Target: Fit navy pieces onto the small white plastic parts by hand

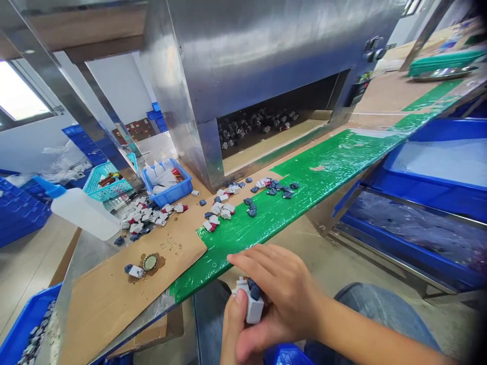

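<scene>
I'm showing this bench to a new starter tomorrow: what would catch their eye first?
Probably the green mat running along the bench, strewn with small white and dark parts. Behind it looms a steel machine with more parts in its opening. Nearest, the left hand and right hand hold a white part.

Both hands meet low in the view: the left hand [238,329] grips a small white part [254,304] with a dark blue piece [254,291] on top, and the right hand [281,299] curls over it. More parts [224,208] lie scattered on the green mat [323,167] and cardboard [114,289], near a bottle [81,210] and blue tray [167,185]
</scene>
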The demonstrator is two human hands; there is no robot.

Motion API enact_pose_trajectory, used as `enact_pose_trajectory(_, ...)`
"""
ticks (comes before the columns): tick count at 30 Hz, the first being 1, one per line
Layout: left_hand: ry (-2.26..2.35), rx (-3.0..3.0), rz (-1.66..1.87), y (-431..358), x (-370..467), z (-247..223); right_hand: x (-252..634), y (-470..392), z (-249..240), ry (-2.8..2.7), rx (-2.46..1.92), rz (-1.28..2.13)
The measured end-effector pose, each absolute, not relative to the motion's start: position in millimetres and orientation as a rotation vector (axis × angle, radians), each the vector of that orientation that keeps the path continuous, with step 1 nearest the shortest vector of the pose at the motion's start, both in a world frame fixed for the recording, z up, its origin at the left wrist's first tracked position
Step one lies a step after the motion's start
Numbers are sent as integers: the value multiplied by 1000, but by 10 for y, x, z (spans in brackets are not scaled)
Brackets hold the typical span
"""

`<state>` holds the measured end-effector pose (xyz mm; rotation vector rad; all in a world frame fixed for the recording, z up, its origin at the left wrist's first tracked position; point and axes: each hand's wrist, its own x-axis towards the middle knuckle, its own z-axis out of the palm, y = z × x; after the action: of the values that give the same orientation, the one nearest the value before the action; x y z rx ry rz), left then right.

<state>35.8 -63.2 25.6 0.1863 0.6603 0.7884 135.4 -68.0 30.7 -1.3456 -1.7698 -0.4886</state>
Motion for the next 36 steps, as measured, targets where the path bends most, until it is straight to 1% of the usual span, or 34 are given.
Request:
enact_pose_trajectory(9, 626, 221, 789, -667, 394, 197, 1372, -657, 243, -1720, -1269, -528)
enact_pose_trajectory(14, 514, 400, 680, -509, 341, 84, 1432, -680, 296, -1673, -1244, -527)
enact_pose_trajectory(16, 438, 449, 708, -423, 280, 99, 1499, -742, 368, -1607, -1255, -513)
enact_pose_trajectory(18, 306, 357, 714, -362, 211, 160, 1573, -821, 438, -1562, -1274, -488)
enact_pose_trajectory(22, -14, 195, 617, -346, 132, 284, 1688, -936, 484, -1470, -1333, -469)
enact_pose_trajectory(25, -114, 237, 610, -369, 150, 285, 1723, -956, 464, -1395, -1385, -439)
enact_pose_trajectory(27, -132, 280, 612, -381, 177, 243, 1718, -957, 447, -1437, -1379, -429)
enact_pose_trajectory(30, -79, 429, 705, -417, 228, 153, 1644, -954, 418, -1568, -1341, -413)
enact_pose_trajectory(33, 84, 648, 925, -510, 294, 85, 1481, -936, 370, -1603, -1295, -350)
enact_pose_trajectory(36, 197, 744, 1098, -651, 358, 104, 1299, -909, 316, -1583, -1269, -248)
